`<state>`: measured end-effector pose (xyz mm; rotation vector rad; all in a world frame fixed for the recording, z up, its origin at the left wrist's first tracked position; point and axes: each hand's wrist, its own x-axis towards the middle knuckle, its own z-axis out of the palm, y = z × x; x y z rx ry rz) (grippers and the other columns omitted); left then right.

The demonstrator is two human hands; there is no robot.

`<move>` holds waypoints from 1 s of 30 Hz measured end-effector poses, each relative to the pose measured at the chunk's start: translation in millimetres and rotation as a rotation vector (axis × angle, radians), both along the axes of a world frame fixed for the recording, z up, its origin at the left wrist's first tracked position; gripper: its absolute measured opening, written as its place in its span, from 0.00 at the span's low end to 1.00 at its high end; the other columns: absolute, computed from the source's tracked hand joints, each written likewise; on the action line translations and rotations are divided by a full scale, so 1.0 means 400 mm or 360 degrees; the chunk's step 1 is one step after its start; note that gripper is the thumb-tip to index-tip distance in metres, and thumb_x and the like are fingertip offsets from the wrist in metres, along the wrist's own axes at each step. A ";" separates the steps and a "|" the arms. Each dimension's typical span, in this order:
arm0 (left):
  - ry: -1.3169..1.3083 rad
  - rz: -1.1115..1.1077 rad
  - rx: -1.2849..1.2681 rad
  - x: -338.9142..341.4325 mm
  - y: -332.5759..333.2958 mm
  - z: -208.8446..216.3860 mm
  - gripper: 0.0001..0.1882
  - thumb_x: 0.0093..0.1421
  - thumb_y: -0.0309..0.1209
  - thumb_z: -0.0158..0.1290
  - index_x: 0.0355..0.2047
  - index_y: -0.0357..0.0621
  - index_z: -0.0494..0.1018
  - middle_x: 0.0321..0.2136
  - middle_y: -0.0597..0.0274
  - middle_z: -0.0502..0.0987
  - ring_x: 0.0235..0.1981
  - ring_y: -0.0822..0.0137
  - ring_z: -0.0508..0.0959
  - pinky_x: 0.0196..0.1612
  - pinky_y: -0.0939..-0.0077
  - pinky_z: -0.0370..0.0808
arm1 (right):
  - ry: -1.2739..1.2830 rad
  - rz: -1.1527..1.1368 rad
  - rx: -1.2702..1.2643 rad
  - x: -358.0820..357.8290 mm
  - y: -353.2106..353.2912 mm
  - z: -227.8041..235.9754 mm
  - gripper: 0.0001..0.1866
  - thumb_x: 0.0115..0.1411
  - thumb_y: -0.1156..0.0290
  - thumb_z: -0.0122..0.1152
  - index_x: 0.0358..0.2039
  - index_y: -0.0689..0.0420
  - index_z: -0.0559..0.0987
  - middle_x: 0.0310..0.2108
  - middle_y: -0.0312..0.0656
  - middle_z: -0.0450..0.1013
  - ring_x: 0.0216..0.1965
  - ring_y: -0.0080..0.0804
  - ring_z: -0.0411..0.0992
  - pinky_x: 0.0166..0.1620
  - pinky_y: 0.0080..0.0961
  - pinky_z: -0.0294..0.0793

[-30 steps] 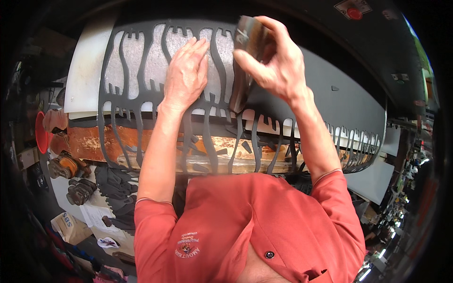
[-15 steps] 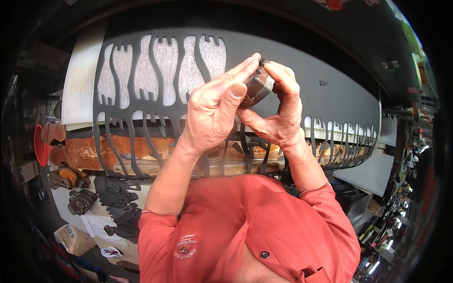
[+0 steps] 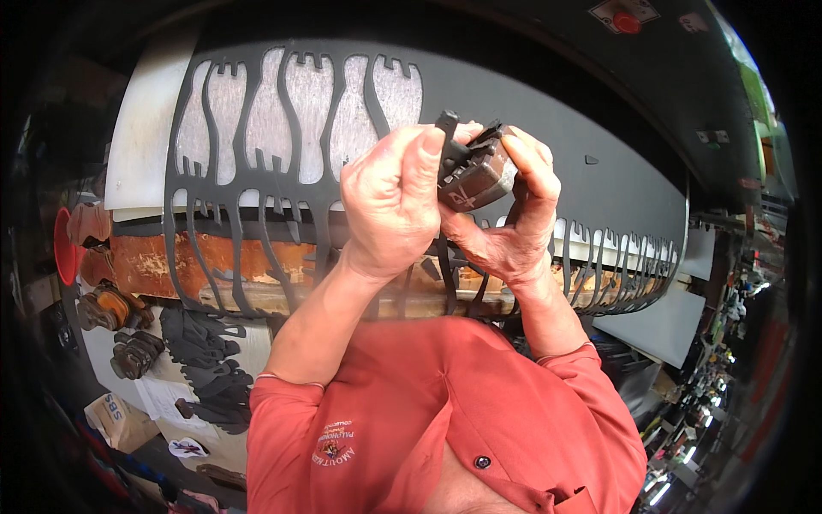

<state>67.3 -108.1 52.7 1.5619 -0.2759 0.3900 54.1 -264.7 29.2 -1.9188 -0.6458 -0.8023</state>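
Observation:
Over the sheet, my right hand [image 3: 529, 201] grips a small brown metal cutting die [image 3: 486, 182], thumb below and fingers along its far right side. A chalk-like mark shows on the die's near wall. My left hand [image 3: 385, 201] is closed beside it, pinching a black cut piece [image 3: 448, 127] between thumb and fingers. That piece stands up out of the die's hollow, partly inside it. Beneath both hands lies a large black sheet [image 3: 556, 111] with rows of strap-like cutouts, its cut web hanging over the near edge.
A white board [image 3: 141, 141] lies under the sheet at left. A worn brown bench edge [image 3: 141, 265] runs along the front. At lower left are a pile of black cut pieces [image 3: 205, 360], more dies [image 3: 137, 353] and a paper bag [image 3: 120, 420]. A red button [image 3: 627, 22] sits at upper right.
Both hands have come a little nearer, and the die has turned so its hollow shows. The black piece now rises from it between my left thumb and fingers.

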 end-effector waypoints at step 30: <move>0.0614 0.0099 -0.0977 0.078 0.307 -0.085 0.21 0.81 0.38 0.43 0.53 0.29 0.75 0.46 0.43 0.84 0.49 0.51 0.87 0.54 0.57 0.87 | -0.0017 0.0187 0.0275 -0.087 -0.009 -0.039 0.48 0.46 0.78 0.77 0.66 0.49 0.61 0.56 0.60 0.71 0.47 0.46 0.80 0.52 0.36 0.83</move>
